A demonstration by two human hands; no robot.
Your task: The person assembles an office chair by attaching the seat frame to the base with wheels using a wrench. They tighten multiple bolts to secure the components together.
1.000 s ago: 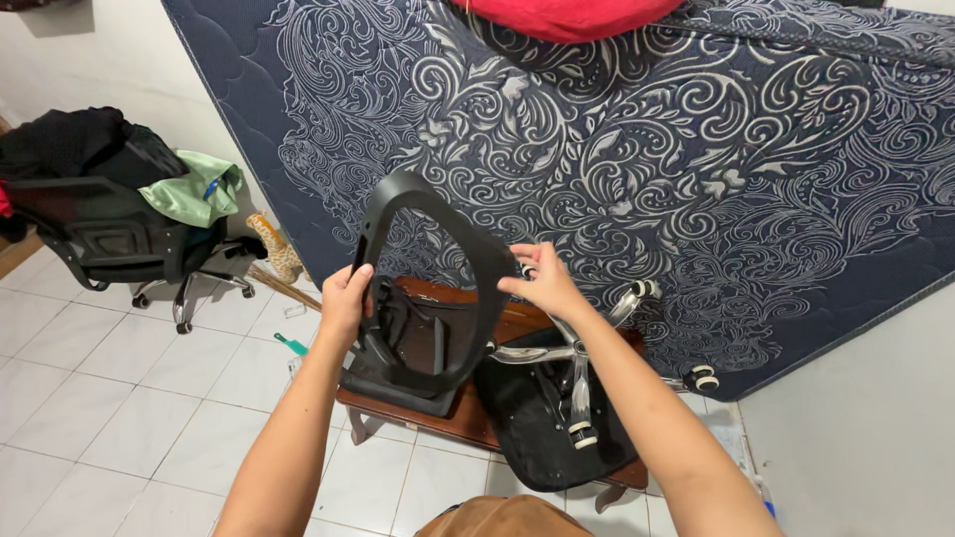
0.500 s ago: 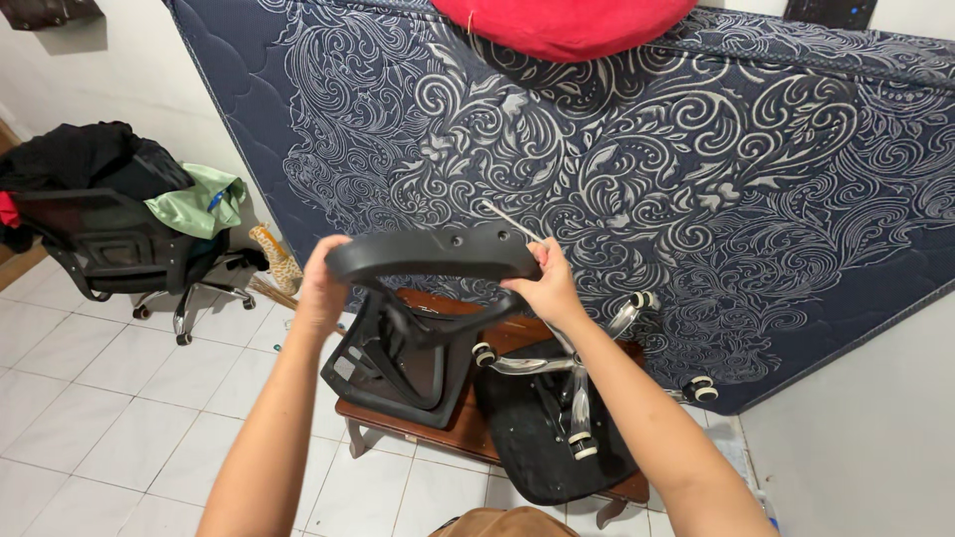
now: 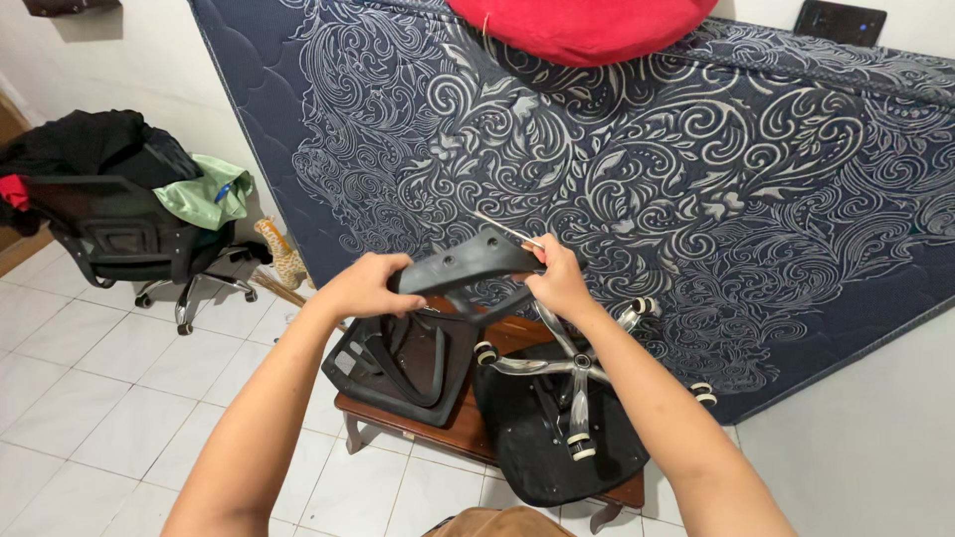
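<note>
1. Where the low wooden counter (image 3: 398,423) stands on the white tiled floor (image 3: 90,398), both hands are raised above it, holding one black plastic chair armrest (image 3: 468,268).
2. Left hand (image 3: 363,286) is closed around the armrest's left end; right hand (image 3: 557,278) is closed on its right end, which also pinches a thin light stick (image 3: 502,231) poking up-left.
3. Armrest sits roughly level, above the counter and apart from it.
4. On the counter: a black chair back frame (image 3: 393,363) to the left, and an upturned black seat (image 3: 557,438) with a chrome castor base (image 3: 572,368) to the right.
5. Behind the counter leans a dark blue patterned mattress (image 3: 696,179), with a red cushion (image 3: 582,25) on top.
6. Far left of the counter: a black office chair (image 3: 129,239) piled with clothes.
</note>
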